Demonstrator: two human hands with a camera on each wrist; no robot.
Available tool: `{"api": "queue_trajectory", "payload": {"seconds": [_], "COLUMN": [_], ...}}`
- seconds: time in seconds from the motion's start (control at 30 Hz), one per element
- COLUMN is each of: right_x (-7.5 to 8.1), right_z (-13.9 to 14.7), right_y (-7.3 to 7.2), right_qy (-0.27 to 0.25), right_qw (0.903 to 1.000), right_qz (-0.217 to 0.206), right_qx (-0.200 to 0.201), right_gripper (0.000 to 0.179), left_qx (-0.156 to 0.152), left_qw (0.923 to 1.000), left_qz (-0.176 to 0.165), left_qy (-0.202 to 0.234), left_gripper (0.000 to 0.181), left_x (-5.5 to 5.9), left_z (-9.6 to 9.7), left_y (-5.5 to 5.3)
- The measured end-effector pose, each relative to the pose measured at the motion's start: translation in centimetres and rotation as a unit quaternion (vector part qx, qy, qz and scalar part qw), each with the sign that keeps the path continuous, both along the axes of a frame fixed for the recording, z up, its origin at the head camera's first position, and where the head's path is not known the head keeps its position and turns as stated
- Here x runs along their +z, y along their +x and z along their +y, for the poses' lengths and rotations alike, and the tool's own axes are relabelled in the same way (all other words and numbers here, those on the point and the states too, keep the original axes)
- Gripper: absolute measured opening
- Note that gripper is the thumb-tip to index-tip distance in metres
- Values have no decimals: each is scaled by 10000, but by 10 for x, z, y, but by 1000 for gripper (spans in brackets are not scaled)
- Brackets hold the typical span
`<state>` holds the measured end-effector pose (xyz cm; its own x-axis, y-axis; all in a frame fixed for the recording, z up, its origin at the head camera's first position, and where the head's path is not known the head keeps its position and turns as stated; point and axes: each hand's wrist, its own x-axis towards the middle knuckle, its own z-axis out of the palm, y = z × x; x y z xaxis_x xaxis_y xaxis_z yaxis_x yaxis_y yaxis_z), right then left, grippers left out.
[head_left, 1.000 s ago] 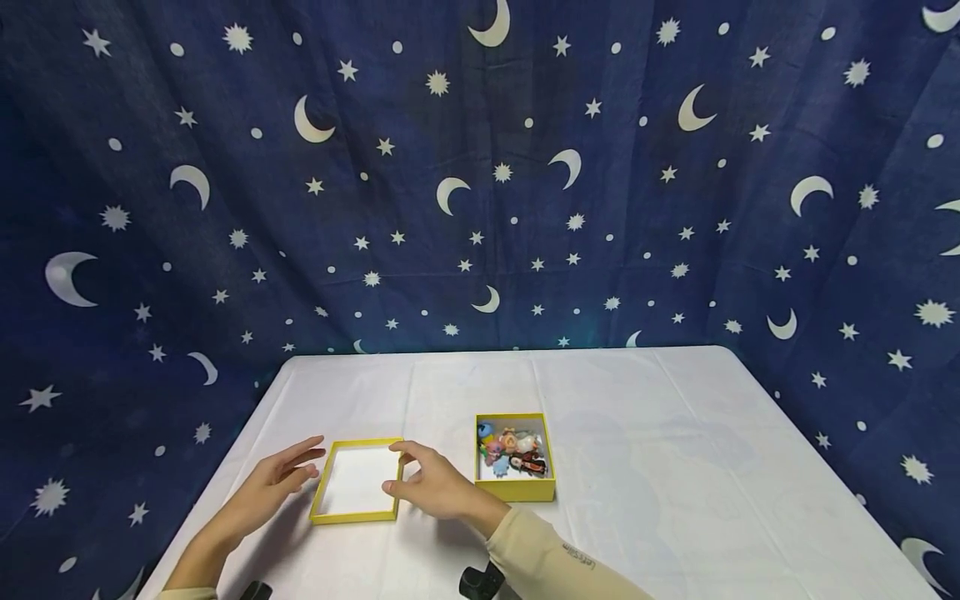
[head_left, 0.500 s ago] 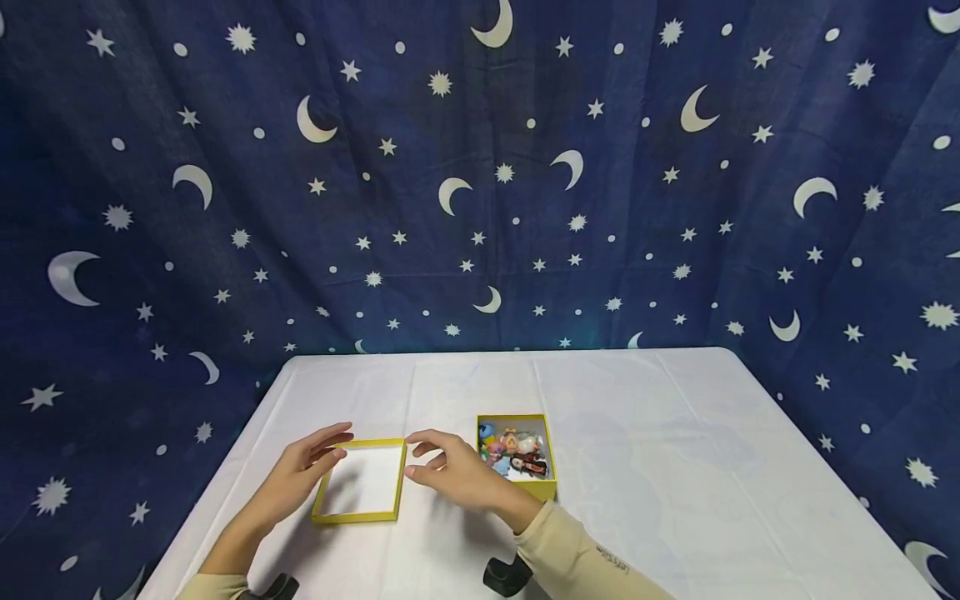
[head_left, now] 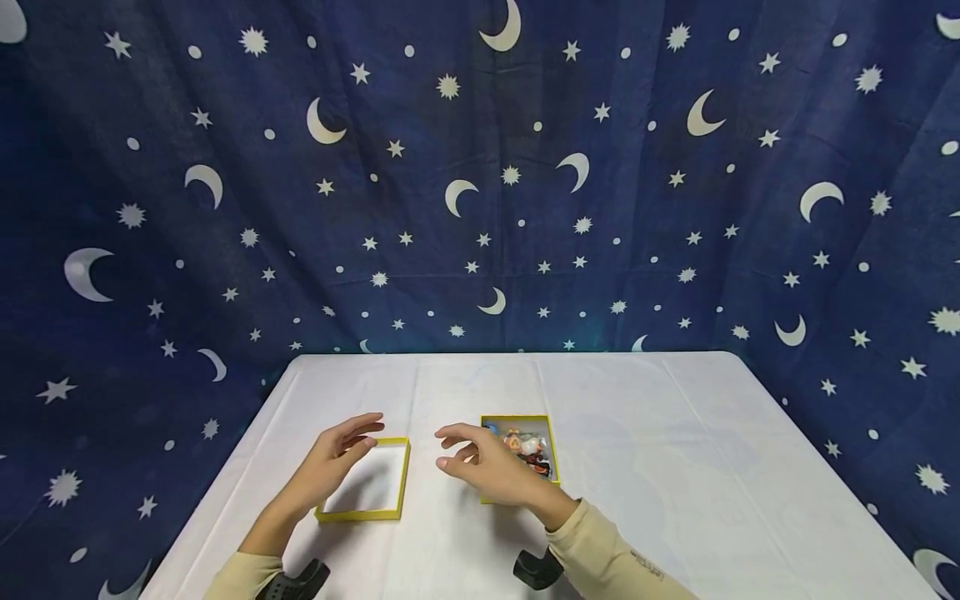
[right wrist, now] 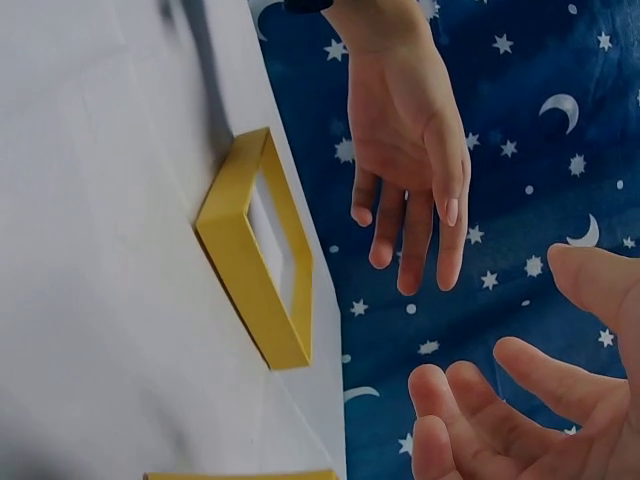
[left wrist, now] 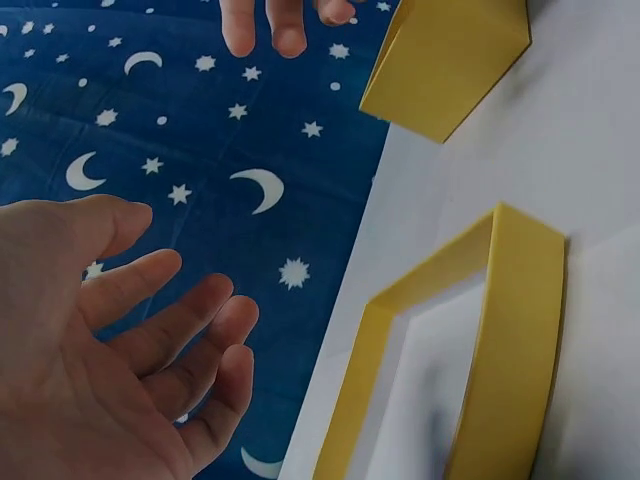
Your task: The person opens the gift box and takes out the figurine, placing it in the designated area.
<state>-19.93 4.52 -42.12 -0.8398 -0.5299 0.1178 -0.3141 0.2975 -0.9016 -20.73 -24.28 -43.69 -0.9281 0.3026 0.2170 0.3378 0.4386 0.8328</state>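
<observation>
Over the left part of the bench [head_left: 675, 467], a yellow lid [head_left: 363, 516] lies hollow side up, its white inside showing. The left hand [head_left: 326, 467] hovers above its left side, grip empty, fingers loosely bent and apart from the thumb. To the right of the lid, well apart, stands a yellow box [left wrist: 455, 65] with small toys [head_left: 528, 446] inside. The right hand [head_left: 495, 471] hangs in front of it, hiding part of it; its grip is empty too, thumb and fingers apart. A starry blue cloth [head_left: 510, 208] hangs behind.
</observation>
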Motion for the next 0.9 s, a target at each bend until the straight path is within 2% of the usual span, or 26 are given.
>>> {"api": "queue_trajectory", "payload": {"seconds": [0.5,0.77,0.9], "right_x": [-7,-9,-11], "right_z": [30,51,65], "right_y": [-13,-20,-23], "right_qy": [-71,-138,-81], "right_qw": [10000,9999,9998], "right_qz": [-7,-29,121], "right_qx": [67,27,-152], "right_gripper": [41,44,45], "left_qx": [-257,-523,-577], "left_qw": [9987,9965,9960], "left_qz": [-321,-404,-415], "left_qy": [308,515,535], "left_gripper": [43,42,41], "left_x": [-7,-6,-7], "left_z": [38,60,71], "left_y": [-21,-26,-27]}}
